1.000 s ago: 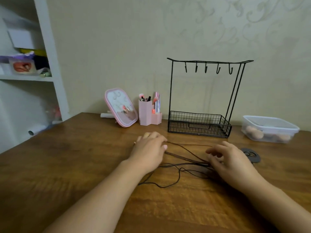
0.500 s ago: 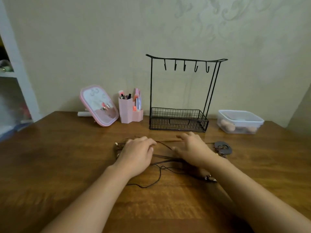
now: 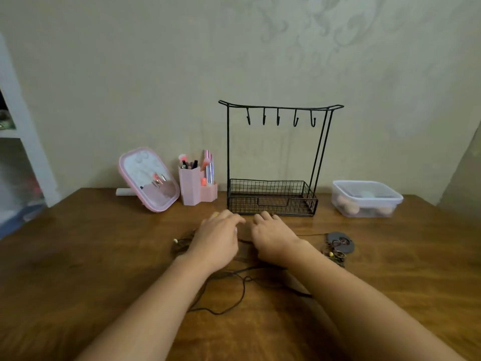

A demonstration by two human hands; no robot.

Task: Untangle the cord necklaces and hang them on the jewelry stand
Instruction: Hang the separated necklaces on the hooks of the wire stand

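Your left hand (image 3: 216, 238) and right hand (image 3: 273, 237) lie palm down, side by side, on the wooden table (image 3: 78, 256), just in front of the black wire jewelry stand (image 3: 273, 152). Both rest over the tangle of dark cord necklaces (image 3: 234, 287). The backs of your hands face the camera, and the fingers reach forward with a slight bend; whether any fingertip pinches a cord underneath cannot be told from here.

The cords spread out from beneath your hands. One loop trails toward you between your forearms, a bundle pokes out to the left of your left wrist, and a thin strand runs right toward a dark round pendant (image 3: 339, 242), which lies flat on the table with a small beaded cluster (image 3: 334, 255) just beside it.

The stand sits upright against the wall, its five hooks (image 3: 278, 119) bare and its mesh basket (image 3: 270, 198) at the base.

To the left of the stand are a pink brush holder (image 3: 194, 190) and a tilted pink-framed mirror (image 3: 148, 178). To the right sits a clear lidded container (image 3: 365, 199) holding makeup sponges.
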